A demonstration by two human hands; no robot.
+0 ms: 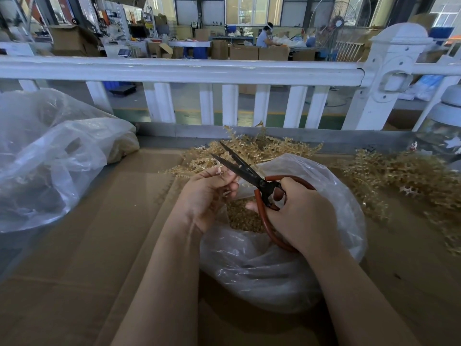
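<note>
Pinching one sprig (218, 168), left hand (207, 197) faces right hand (303, 214) gripping one scissors (245, 168) (blades parted).

Your right hand (299, 216) hides most loops of the red-handled black-bladed scissors (245, 170). The pale scrap (219, 169) pinched in your left hand (207, 193): too small to tell. At 9 o'clock, crumpled clear plastic bag (50, 158) cut off, contents blurred.

The scissors (252, 174) have black blades and rust-red handle loops. The sprigs (262, 148) are pale golden tan, like the cut bits (243, 218) inside the clear plastic bag (274, 265), and the tabletop (99, 233) is plain brown cardboard. The railing (174, 71) beyond the far edge is white; the second bag (50, 158) at the left edge is milky clear.
</note>
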